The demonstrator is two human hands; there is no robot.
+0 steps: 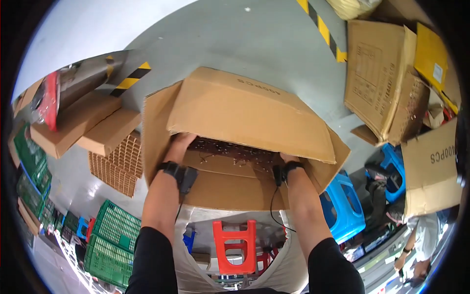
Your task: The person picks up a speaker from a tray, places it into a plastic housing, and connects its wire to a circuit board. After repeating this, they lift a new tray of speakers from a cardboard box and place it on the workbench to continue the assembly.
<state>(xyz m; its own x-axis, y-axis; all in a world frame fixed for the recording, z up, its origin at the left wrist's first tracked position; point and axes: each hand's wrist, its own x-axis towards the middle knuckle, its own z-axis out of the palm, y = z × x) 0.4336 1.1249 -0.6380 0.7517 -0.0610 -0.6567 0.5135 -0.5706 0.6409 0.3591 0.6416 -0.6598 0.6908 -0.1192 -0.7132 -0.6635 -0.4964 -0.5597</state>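
A large cardboard box (235, 183) is right in front of me, with its far flap (249, 115) folded over part of the opening. Inside it lies a dark brown mass dotted with small light bits and thin wires (240, 152); I cannot make out its kind. My left hand (184, 141) reaches into the box at the left side, its fingers hidden under the flap. At the right inner side is my right hand (289, 157), its fingers also out of sight beneath the flap. Each wrist wears a black strapped device with a cable.
Cardboard boxes (374, 73) stand at the right, near blue stools (342, 208). On the left are long cartons (81, 122), a brown lattice divider (115, 166) and green crates (115, 225). Behind me stands a red stool (235, 245). Another person (423, 240) is at the lower right.
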